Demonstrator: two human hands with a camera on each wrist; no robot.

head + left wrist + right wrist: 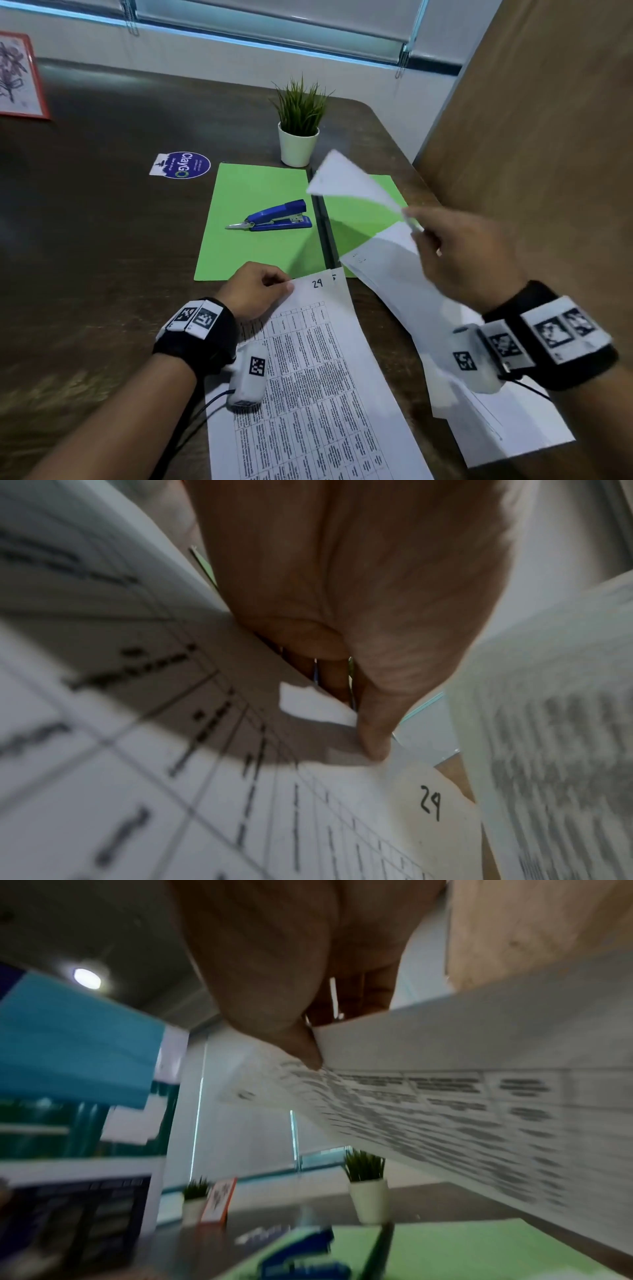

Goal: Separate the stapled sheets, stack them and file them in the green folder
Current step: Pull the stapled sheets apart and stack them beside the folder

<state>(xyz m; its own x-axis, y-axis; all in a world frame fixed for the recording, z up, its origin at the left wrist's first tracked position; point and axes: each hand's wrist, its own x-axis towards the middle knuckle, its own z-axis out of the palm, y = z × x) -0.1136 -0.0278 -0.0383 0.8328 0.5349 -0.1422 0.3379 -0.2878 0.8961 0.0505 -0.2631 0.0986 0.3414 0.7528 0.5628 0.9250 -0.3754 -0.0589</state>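
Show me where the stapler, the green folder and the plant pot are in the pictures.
stapler (279,216): head view, on its blue top arm.
green folder (239,246): head view, on the bare left flap.
plant pot (297,145): head view, on the white wall of the pot.

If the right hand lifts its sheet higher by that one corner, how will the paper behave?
Probably floppy: the lifted sheet already bends and curls away from the right hand, which pinches it at one spot. It looks light, so it may flutter. The corner may tear, since a torn bit shows by the left hand.
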